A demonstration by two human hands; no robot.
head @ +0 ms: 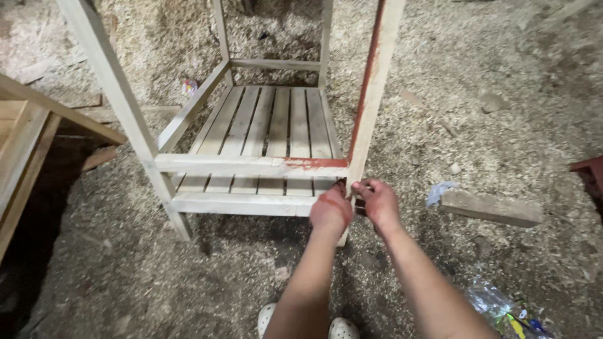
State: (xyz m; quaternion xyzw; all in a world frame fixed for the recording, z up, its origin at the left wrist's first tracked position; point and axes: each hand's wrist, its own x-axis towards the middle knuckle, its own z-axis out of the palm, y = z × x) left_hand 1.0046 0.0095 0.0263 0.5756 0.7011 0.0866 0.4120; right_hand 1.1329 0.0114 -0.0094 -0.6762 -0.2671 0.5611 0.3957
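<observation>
Sawdust and wood shavings are covering the whole floor (502, 94), w/ scraps lying about: a short timber block (491, 208) is lying to the right, a crumpled pale wrapper (440, 190) just beside its left end, and a clear plastic bag (502, 307) w/ coloured bits is sitting at the bottom right. Part of another wooden frame (25, 135) is showing at the left edge.

Mid-frame, an unfinished wooden stand (251, 164) is standing upright on the sawdust: four pale posts, rails between them, and a slatted lower shelf (270, 125). Reddish-brown stain is running down the front right post (370, 88) and along the right end of the front rail.

Both hands are working at the bottom of that front right post, approx. where the lower rail is meeting it. Left hand (331, 210) is curling its fingers in against the post at the joint, touching the wood. Right hand (377, 199) is sitting just beside it on the post's right side, fingertips pinching together at something small and dark; can't tell what it is. The two hands are almost touching each other, and both are smeared w/ the same reddish stain. Forearms are reaching in from the bottom of the view.

Two pale clog-type shoes (308, 326) are peeking out below the arms, standing on the sawdust.
</observation>
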